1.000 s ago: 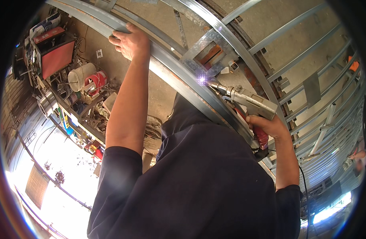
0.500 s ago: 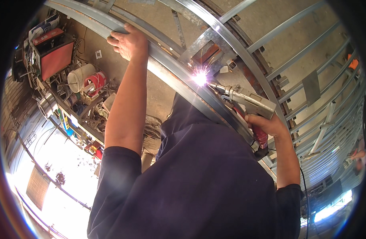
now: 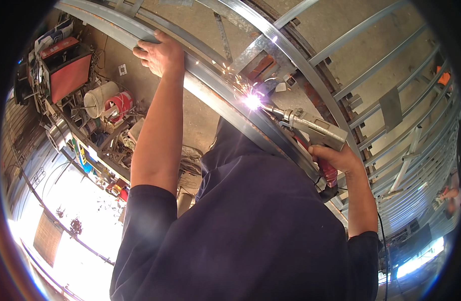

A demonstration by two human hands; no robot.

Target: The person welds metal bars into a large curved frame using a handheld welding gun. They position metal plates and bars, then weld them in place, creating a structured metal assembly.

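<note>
My left hand (image 3: 165, 55) grips a long grey metal bar (image 3: 215, 93), its fingers curled over the edge. The bar runs diagonally in front of my body, from upper left toward lower right. In my right hand (image 3: 343, 159) is a welding torch (image 3: 315, 128) with a silver body and a red handle, my fingers wrapped round the handle. At the torch's tip a bright arc (image 3: 252, 102) burns against the bar and throws sparks up and to the left. Glare hides the exact spot where tip and metal meet.
A curved metal frame (image 3: 300, 57) with several crossbars stretches along the right. To the left are a red-sided machine (image 3: 69, 78), a white bucket (image 3: 101, 98), a red bucket (image 3: 119, 106) and piled scrap. A black cable (image 3: 383, 251) hangs at lower right. Another person's hand (image 3: 450, 193) shows far right.
The sparks now spray farther up and left along the bar. Both hands, the torch and the bar keep nearly the same places, with only a slight shift of the view.
</note>
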